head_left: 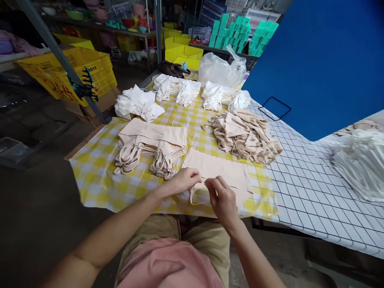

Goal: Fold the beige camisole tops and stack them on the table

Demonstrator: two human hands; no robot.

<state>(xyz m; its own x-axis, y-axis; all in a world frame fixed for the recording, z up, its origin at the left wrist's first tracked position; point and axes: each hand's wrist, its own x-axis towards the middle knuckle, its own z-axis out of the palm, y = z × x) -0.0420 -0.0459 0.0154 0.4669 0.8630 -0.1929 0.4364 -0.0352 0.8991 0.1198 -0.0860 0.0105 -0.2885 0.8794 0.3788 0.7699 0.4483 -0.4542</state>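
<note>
My left hand (186, 180) and right hand (221, 198) both pinch the near edge of the beige tote bag (222, 170), flat on the tabletop (99, 176) just right of the folded stack (151, 146). I'd judge the handle loop (198, 197) should be kept straight and tucked evenly.

Operator body: two bare forearms, no sleeves in view, no watch, rings or gloves on left hand (183, 181) or right hand (222, 200). Nails short, unpainted as far as visible. Torso: pink top (168, 264), soft fabric, creased folds, no print or logo seen. Legs: khaki-tan trousers or shorts (207, 236), plain weave; which one can't be told.
</note>
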